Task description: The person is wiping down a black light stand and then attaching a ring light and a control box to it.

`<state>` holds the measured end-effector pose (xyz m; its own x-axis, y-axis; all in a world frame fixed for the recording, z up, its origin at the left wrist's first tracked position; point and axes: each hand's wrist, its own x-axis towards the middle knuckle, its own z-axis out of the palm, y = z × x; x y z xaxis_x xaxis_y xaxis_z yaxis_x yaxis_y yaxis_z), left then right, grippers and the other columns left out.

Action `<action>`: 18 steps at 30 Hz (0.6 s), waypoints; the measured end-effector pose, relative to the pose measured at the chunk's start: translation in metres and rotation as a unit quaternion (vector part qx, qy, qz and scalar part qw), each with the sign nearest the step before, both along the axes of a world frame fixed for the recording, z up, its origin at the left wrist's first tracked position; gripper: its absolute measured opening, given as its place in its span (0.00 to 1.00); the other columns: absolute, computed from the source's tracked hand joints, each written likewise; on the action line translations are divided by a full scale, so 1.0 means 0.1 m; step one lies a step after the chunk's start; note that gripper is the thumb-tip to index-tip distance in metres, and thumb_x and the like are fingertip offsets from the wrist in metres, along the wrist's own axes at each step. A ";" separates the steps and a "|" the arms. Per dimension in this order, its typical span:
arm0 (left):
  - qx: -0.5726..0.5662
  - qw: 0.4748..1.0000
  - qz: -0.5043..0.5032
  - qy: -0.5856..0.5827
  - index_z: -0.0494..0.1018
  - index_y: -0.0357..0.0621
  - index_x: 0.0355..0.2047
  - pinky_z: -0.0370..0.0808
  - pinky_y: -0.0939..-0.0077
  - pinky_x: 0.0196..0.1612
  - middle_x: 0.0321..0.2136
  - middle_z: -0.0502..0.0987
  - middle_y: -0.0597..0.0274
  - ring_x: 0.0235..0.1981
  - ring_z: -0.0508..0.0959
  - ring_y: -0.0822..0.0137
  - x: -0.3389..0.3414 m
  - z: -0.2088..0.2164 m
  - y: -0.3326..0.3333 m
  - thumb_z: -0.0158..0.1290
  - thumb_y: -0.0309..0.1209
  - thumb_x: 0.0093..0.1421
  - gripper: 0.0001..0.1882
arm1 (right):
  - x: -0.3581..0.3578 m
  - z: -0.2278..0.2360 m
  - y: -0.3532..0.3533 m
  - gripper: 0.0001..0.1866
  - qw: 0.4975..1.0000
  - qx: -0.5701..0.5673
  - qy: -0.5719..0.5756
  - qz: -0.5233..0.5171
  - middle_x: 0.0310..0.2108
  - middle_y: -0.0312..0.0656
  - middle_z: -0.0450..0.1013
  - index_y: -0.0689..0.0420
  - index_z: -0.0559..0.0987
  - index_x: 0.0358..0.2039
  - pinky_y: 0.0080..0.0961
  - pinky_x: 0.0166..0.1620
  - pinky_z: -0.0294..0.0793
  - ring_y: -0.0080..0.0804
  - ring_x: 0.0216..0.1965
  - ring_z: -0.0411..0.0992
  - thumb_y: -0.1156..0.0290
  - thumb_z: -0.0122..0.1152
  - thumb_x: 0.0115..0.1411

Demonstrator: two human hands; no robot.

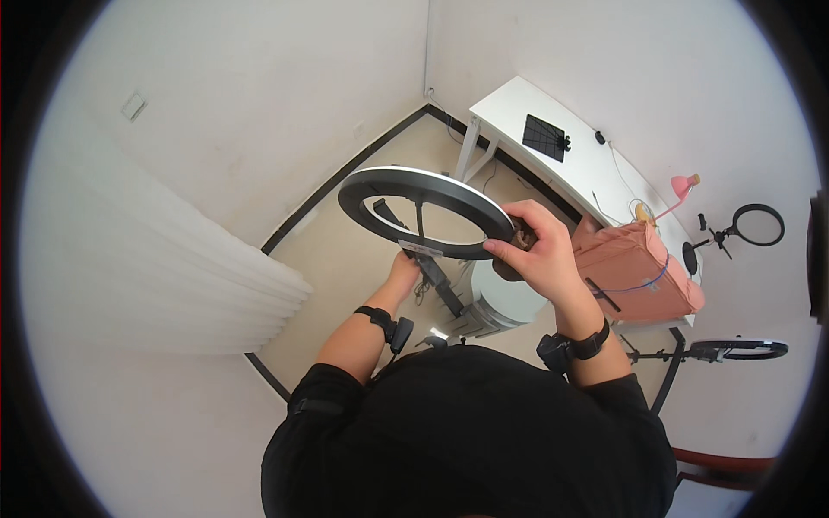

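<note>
Right hand [546,255] grips black-and-white circular ring light [406,182] by rim; left hand [404,274] at black stand [442,290], fingers hidden, can't tell grip. Probably best: steady stand, don't force rim.

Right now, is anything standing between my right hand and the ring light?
Nothing visible: your right hand is directly on the ring light, gripping its rim at the right end.

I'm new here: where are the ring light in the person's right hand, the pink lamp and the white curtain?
Held ring light [430,188]: head view, on the far side of its black ring.
Pink lamp [681,186]: head view, on its shade.
White curtain [173,268]: head view, on its folds.
</note>
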<state>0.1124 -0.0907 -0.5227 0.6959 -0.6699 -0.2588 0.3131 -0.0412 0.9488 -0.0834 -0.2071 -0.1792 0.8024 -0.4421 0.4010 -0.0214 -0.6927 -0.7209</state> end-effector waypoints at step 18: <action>0.068 0.988 -0.080 -0.117 0.64 0.33 0.64 0.66 0.62 0.67 0.62 0.70 0.50 0.65 0.69 0.55 0.78 1.02 1.05 0.58 0.24 0.49 0.39 | 0.03 -0.20 -0.20 0.21 0.999 0.028 0.010 0.043 0.33 0.40 0.72 0.57 0.81 0.44 0.29 0.40 0.72 0.36 0.35 0.72 0.69 0.77 0.51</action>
